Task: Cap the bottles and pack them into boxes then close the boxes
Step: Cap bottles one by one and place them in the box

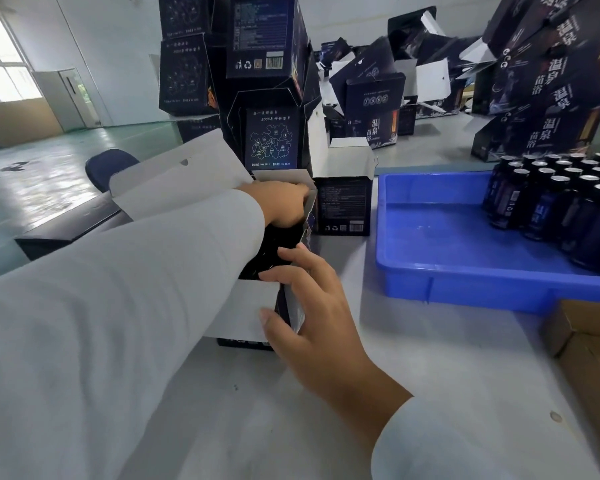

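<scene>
Nearest the lens, the right hand is curled on the open box, pinching its right side flap. At frame centre, the left hand is pressed onto the far flap, fingers bent over its edge.

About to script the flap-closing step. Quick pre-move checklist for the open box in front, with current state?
1. Open box upright on the table: ok.
2. Left hand out of the box: not ok, fingers reach into the far end.
3. Right hand on the near side flap: ok, fingers curl over its edge.
4. Large lid flap free to fold: ok, standing open.
5. Box fully loaded: cannot tell, contents dark and hidden by the arm.
6. Bottles in the blue tray capped: cannot tell.
</scene>
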